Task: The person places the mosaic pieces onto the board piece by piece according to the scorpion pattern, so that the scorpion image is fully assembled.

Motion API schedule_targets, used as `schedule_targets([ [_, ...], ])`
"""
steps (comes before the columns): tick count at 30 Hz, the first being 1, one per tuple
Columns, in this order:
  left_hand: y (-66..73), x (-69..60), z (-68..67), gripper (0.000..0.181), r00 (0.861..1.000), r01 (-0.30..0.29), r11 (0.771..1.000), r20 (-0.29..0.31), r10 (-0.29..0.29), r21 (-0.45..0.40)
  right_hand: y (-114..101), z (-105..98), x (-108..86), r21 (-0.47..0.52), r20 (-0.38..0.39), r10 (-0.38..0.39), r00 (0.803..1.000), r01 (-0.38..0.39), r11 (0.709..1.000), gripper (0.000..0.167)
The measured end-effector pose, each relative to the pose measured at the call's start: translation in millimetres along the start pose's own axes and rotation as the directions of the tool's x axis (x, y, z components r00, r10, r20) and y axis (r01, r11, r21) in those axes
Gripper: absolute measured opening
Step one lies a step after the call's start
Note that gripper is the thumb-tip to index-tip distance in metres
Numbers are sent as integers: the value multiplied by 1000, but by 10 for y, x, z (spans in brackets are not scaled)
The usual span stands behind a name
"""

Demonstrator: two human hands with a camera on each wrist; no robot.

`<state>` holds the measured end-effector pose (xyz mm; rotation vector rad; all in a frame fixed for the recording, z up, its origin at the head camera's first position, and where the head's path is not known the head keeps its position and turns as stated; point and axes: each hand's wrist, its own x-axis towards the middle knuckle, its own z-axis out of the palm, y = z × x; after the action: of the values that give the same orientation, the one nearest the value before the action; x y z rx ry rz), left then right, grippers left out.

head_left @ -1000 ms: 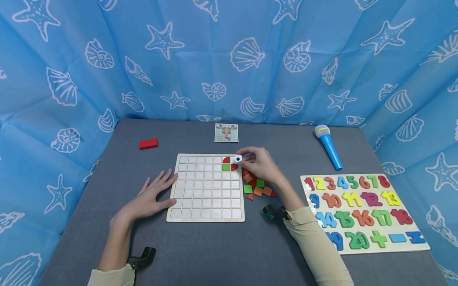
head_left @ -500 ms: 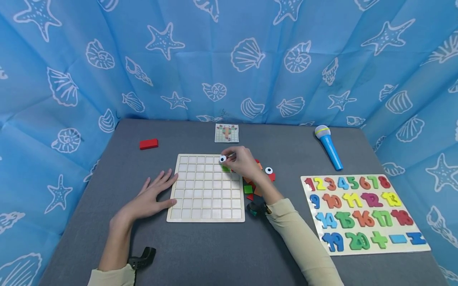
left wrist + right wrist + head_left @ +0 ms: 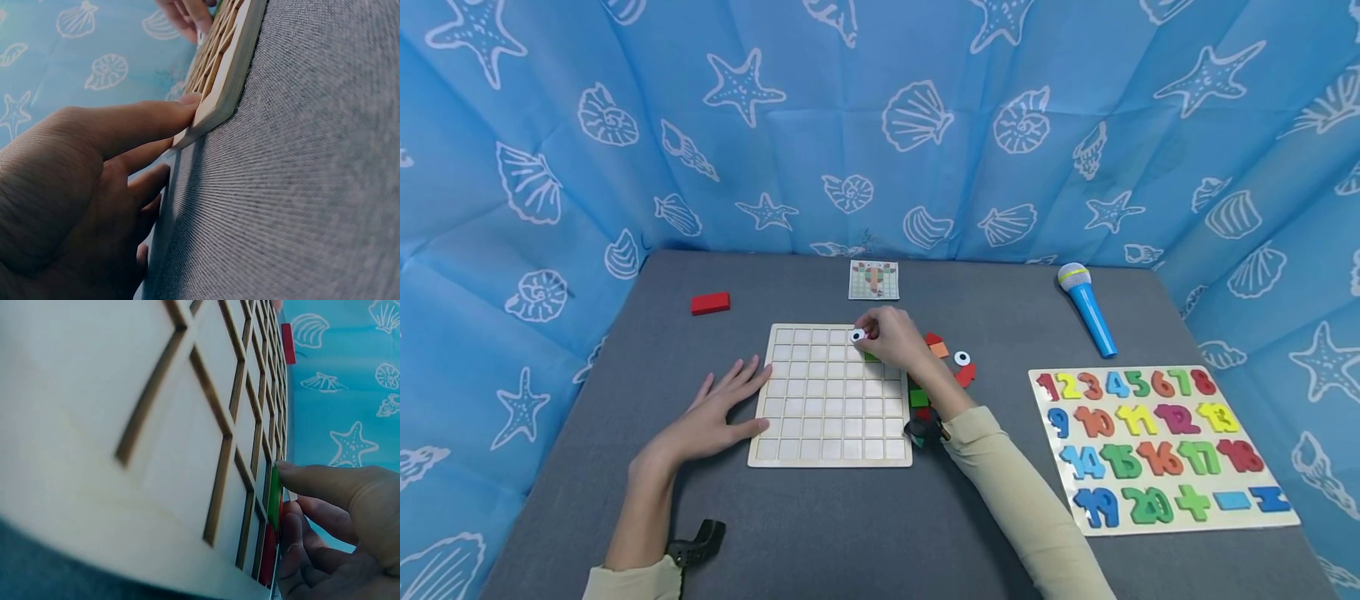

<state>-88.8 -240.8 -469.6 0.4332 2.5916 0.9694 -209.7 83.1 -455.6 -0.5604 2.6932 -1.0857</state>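
A wooden grid board [image 3: 820, 410] lies flat in the middle of the table. My left hand [image 3: 718, 421] rests at its left side, fingers spread and nearly straight; in the left wrist view the thumb [image 3: 150, 122] touches the board's edge. Over the top row, my right hand [image 3: 895, 337] pinches a white disc [image 3: 857, 335] with a black dot, like an eye. Just below those fingertips a green square tile [image 3: 870, 357] sits in the grid, partly covered. The right wrist view shows a red tile [image 3: 267, 556] beside it. The right hand hides the board's top right corner.
Loose red, orange and green tiles [image 3: 918, 398] lie right of the board, with a second eye disc [image 3: 962, 358]. A picture card [image 3: 873, 280] lies behind. Farther off are a red block [image 3: 711, 303], a toy microphone [image 3: 1087, 310] and a number puzzle [image 3: 1165, 450].
My right hand has moved left along the board's top row, carrying the eye disc from the top right corner. The second eye disc has come into view. My left hand has stayed still.
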Motion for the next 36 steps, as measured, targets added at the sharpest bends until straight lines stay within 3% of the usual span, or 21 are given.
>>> schedule_targets([
  [9,17,2,-2,85,1000,1,1000,-2,-1,4,-32,27,-19,6,19,0,1000,0,1000,24],
  [18,11,9,1,85,1000,1,1000,-4,-1,3,-17,-42,-139,68,-30,2,1000,0,998,28],
  [28,-16,11,13,86,1000,-1,1000,-6,1,-3,93,-274,-464,129,-30,38,999,-34,991,31],
  [36,-22,20,16,86,1000,2,1000,-7,-2,4,369,-532,-743,99,-46,31,998,-26,995,32],
])
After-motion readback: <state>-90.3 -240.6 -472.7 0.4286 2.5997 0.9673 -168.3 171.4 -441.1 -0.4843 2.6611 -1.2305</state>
